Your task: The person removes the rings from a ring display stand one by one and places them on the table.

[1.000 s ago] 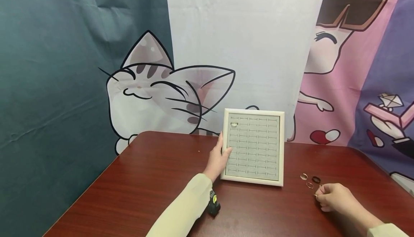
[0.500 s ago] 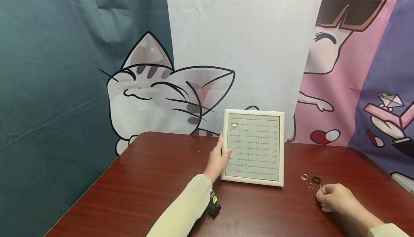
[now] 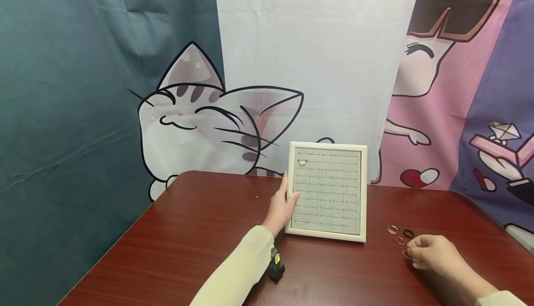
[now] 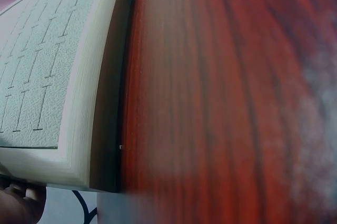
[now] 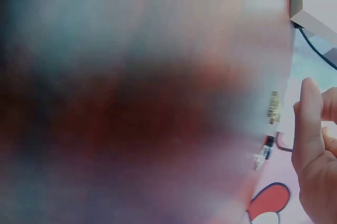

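Observation:
A ring display tray (image 3: 325, 237) with a cream frame and grey slotted padding leans upright at the table's middle. My left hand (image 3: 278, 208) grips its left edge, thumb over the front of the frame. One silvery ring (image 3: 302, 161) sits in a slot near the top left. To the right, my right hand (image 3: 435, 252) pinches a thin ring (image 3: 405, 255) between thumb and fingertips, low over the table. Just beyond it lie a gold-toned ring (image 3: 392, 229), a black ring (image 3: 409, 233) and a thin rose-gold ring (image 3: 400, 240). The right wrist view shows the fingers (image 5: 310, 129) beside the rings.
The dark red wooden table (image 3: 187, 236) extends to both sides. A printed cartoon curtain (image 3: 267, 41) hangs right behind its far edge. A small black device (image 3: 275, 264) is strapped at the left wrist.
My right hand's fingers have shifted slightly, and more of the pinched ring shows at their tips. The left hand and the tray have stayed in place.

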`<state>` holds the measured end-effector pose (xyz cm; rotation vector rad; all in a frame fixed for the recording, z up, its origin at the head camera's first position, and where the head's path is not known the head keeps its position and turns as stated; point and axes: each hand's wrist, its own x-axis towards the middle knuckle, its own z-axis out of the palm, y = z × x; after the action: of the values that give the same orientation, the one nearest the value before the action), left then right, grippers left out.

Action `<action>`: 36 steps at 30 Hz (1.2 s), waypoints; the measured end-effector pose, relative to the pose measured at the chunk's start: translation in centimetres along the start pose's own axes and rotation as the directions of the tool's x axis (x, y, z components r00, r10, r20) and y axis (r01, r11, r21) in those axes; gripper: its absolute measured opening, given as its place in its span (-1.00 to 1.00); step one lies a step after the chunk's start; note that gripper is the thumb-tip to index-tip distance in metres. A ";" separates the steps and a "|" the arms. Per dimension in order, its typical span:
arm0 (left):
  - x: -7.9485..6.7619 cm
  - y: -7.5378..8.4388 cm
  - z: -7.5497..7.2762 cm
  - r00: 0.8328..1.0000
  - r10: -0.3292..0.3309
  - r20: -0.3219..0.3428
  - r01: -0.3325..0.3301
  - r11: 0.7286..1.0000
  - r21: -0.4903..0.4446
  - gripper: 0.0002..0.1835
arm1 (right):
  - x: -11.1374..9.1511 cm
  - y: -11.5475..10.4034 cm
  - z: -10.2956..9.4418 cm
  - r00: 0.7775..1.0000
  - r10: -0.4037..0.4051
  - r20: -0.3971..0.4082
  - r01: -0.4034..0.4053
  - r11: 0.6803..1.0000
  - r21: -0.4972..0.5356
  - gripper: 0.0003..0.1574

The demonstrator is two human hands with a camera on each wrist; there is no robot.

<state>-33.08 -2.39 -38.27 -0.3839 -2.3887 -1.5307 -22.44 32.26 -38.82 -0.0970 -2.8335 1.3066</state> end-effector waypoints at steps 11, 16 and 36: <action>0.1 0.2 0.0 1.000 0.000 0.005 0.000 1.000 0.001 -0.25 | 1.7 -5.0 -1.8 0.988 -0.125 -0.088 0.113 0.985 -0.133 -0.72; 0.1 0.2 0.1 1.000 -0.012 0.007 0.012 1.000 -0.002 -0.24 | 2.7 -7.6 -1.2 0.975 -0.192 -0.114 0.174 0.973 -0.154 -0.71; 0.1 0.0 0.1 0.999 -0.036 0.018 0.036 0.999 -0.012 -0.25 | 7.5 -16.1 6.1 0.923 -0.345 -0.168 0.328 0.937 -0.122 -0.81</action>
<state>-33.15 -2.35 -38.31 -0.3609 -2.4137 -1.5640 -31.00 17.67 -30.57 0.2439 -2.5998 1.0367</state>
